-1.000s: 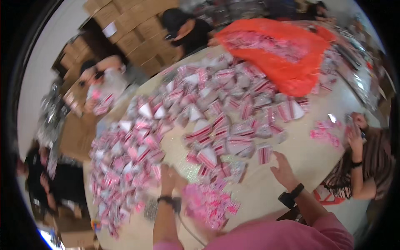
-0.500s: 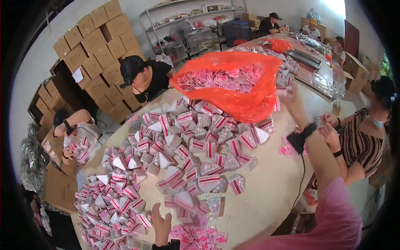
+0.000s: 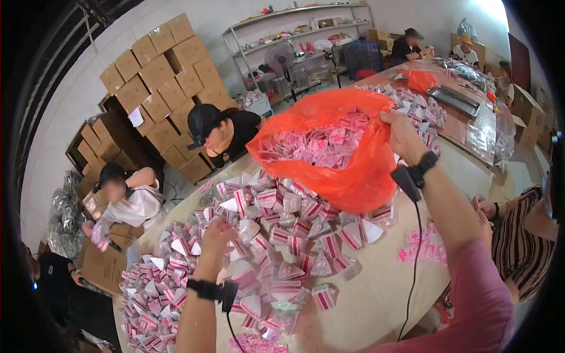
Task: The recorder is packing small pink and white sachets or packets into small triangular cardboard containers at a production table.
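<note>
Brown boxes (image 3: 156,73) stacked far left; pale worktop (image 3: 376,282) piled with pink-and-white wedge packs (image 3: 287,289); right hand (image 3: 403,135) has the rim of the red plastic bag (image 3: 353,191) pinched, up at the pile's far side; left hand (image 3: 218,238) is over the packs, fingers loosely spread.

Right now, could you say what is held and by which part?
The right hand holds the orange bag by its rim; the left hand appears empty.

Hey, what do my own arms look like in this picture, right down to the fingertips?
Your left grip and right grip are ungloved. Each wrist wears a black strap with a small black box and thin dark cable. A pink sleeve covers your upper right arm.
</note>
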A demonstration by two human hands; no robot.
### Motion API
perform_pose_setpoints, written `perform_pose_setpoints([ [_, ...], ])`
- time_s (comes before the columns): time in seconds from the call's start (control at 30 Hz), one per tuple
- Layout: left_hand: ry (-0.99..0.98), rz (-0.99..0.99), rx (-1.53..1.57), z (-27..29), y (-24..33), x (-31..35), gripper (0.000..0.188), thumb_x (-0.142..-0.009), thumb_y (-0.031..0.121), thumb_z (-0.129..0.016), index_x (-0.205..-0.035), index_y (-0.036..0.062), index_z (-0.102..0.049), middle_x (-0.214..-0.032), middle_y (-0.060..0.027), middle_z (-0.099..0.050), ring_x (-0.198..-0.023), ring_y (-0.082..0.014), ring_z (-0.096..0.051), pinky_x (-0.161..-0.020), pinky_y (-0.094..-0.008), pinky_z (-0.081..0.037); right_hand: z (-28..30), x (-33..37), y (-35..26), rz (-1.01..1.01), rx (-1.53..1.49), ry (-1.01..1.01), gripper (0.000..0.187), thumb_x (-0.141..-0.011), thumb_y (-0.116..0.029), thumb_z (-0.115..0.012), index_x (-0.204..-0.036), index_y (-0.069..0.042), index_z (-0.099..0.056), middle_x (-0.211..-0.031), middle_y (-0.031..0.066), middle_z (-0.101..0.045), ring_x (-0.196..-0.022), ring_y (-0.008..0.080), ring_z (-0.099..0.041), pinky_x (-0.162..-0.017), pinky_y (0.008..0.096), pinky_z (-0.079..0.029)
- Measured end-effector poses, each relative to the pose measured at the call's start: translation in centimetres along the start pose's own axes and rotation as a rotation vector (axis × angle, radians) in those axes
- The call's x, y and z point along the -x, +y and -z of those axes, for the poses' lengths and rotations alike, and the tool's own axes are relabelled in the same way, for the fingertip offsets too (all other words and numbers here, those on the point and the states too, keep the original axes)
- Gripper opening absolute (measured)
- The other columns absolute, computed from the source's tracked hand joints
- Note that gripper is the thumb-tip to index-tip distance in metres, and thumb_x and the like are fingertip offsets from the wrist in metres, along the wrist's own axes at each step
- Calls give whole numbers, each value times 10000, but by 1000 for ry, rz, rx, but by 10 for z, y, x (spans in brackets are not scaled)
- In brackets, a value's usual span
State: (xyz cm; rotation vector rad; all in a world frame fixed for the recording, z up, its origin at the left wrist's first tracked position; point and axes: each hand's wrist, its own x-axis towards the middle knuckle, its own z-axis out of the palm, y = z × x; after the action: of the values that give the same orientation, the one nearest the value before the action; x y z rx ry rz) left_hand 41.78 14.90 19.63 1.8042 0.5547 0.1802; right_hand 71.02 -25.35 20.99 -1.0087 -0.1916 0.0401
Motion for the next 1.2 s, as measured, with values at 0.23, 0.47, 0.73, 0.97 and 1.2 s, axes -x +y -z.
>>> perform_pose_setpoints([
  [0.23,-273,388,654,-163,0,-63,967,-773,585,-625,-1398,-4,-180,-1306,-231,-368,-1101,-388,-482,-805,-529,-474,0,75,-63,-137,283,-292,101,-864,-70,-553,-901,5,-611,-780,18,-625,-671,147,-606,-600,288,-500],
  [0.47,-394,260,850,-233,-23,-103,165,-846,136,-546,-979,40,-527,-692,-49,-500,-607,-173,-516,-598,-353,-472,-45,43,-68,358,1731,-622,315,-802,-289,-582,-814,26,-581,-706,223,-568,-684,328,-598,-619,427,-452],
  [0.73,-508,333,809,-230,-50,-67,156,-867,154,-566,-1003,78,-563,-889,-48,-598,-702,-170,-598,-629,-309,-498,-137,-78,75,615,1822,-206,466,-751,-288,-659,-1127,-47,-528,-1204,183,-491,-1152,358,-440,-918,467,-407],
  [0.97,-647,299,788,-237,-54,-66,320,-893,264,-587,-1173,139,-494,-1088,13,-559,-932,-157,-571,-729,-326,-484,-98,-169,150,711,1536,-142,164,-738,-212,-652,-835,-80,-655,-847,118,-584,-863,262,-571,-667,407,-457],
  [1.2,-544,352,868,-265,-50,-72,498,-882,441,-573,-1278,191,-404,-1249,-2,-478,-1012,-202,-521,-790,-381,-466,-181,-139,0,13,497,-95,233,-861,-177,-506,-700,-30,-588,-672,64,-561,-580,171,-498,-488,336,-361],
])
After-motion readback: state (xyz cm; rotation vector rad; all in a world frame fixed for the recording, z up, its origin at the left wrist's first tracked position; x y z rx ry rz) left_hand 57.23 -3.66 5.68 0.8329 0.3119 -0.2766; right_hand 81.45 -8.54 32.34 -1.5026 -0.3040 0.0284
